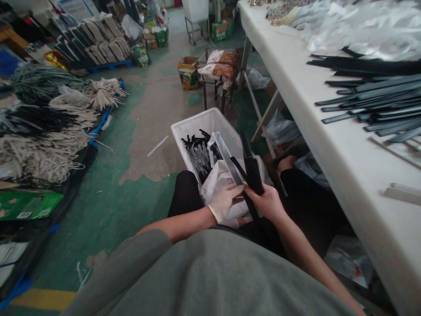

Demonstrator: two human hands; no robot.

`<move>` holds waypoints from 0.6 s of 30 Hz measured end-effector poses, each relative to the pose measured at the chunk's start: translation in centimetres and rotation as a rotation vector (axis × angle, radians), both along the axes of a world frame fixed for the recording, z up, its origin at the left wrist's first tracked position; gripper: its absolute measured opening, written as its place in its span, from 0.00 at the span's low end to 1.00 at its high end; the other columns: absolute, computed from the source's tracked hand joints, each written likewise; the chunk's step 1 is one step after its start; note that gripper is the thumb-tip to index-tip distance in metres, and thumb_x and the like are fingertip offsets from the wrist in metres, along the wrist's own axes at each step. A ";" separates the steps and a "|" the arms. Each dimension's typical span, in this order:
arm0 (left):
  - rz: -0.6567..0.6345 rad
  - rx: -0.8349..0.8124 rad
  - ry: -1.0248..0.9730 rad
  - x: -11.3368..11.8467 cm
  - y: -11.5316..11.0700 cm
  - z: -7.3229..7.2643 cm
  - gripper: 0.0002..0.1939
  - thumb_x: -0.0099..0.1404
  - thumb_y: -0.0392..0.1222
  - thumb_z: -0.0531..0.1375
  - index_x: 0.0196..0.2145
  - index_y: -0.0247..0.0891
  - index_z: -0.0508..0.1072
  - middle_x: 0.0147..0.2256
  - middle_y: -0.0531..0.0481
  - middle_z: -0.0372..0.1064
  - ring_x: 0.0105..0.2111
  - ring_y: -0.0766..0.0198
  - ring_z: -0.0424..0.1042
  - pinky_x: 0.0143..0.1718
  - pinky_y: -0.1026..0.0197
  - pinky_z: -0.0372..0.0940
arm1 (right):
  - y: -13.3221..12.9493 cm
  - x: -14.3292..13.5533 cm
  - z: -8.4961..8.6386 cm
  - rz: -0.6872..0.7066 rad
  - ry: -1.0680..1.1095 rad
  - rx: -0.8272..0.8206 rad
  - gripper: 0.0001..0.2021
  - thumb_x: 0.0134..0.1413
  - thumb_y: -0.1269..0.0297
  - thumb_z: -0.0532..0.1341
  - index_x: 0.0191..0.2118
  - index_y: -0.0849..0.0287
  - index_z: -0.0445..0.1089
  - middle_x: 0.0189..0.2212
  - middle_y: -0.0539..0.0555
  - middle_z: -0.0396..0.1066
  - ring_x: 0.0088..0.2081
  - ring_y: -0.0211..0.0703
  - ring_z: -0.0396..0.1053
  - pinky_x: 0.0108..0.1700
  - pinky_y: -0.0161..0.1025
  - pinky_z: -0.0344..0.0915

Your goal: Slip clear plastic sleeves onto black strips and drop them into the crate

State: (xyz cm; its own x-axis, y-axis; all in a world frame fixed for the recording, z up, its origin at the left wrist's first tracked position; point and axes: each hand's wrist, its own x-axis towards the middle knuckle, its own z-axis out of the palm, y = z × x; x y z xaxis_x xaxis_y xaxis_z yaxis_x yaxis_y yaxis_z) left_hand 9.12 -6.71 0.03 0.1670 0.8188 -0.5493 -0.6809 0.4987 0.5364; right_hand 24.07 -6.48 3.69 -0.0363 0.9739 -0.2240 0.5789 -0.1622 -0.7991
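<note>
My left hand (pixel 226 199), in a pale thin glove, is closed on the lower end of a long shiny grey strip (pixel 225 153). Bare and close beside it, my right hand (pixel 268 202) grips a bundle of flat black strips (pixel 252 171). One thin black strip (pixel 239 168) slants from the bundle towards the shiny one. Below both hands a white plastic sack or cloth (pixel 213 180) lies over my lap. In front of my knees stands a white plastic bin (pixel 179 131), with many short black and grey pieces (pixel 199 153) inside.
To my right runs a long white table (pixel 296 105) bearing dark strips (pixel 378 101) and clear plastic bags (pixel 362 30). Ahead is a metal-framed stool (pixel 219 66) with a patterned cushion. Bundles of cords (pixel 36 149) lie on a pallet at left. A carton (pixel 188 72) stands beyond.
</note>
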 end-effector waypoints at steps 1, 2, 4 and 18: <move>-0.039 0.002 -0.007 -0.1 -0.1 0.1 0.10 0.53 0.43 0.72 0.31 0.38 0.78 0.34 0.43 0.78 0.38 0.52 0.76 0.44 0.53 0.69 | 0.1 -0.1 -0.1 0.010 0.018 0.001 0.17 0.49 0.48 0.61 0.28 0.59 0.72 0.24 0.54 0.71 0.29 0.48 0.69 0.30 0.40 0.64; -0.073 -0.004 -0.015 -0.4 0.2 0.2 0.10 0.55 0.46 0.71 0.32 0.38 0.79 0.35 0.42 0.78 0.38 0.52 0.76 0.43 0.54 0.69 | 0.0 -0.2 -0.2 0.024 0.033 -0.003 0.17 0.48 0.48 0.61 0.28 0.59 0.71 0.23 0.54 0.70 0.28 0.47 0.68 0.29 0.40 0.63; -0.055 -0.040 -0.021 -1.5 1.7 0.3 0.13 0.60 0.50 0.67 0.34 0.37 0.78 0.34 0.43 0.77 0.36 0.56 0.76 0.42 0.56 0.69 | -0.8 -0.1 -0.6 0.051 0.061 -0.035 0.16 0.47 0.49 0.62 0.25 0.58 0.70 0.21 0.53 0.68 0.25 0.44 0.65 0.27 0.39 0.60; -0.009 0.038 -0.029 -0.3 3.8 -0.8 0.22 0.53 0.55 0.71 0.36 0.35 0.77 0.32 0.45 0.78 0.33 0.58 0.77 0.38 0.59 0.70 | 0.8 -2.2 -1.3 -0.099 0.245 -0.116 0.17 0.42 0.48 0.64 0.24 0.58 0.66 0.13 0.45 0.57 0.17 0.36 0.55 0.20 0.35 0.52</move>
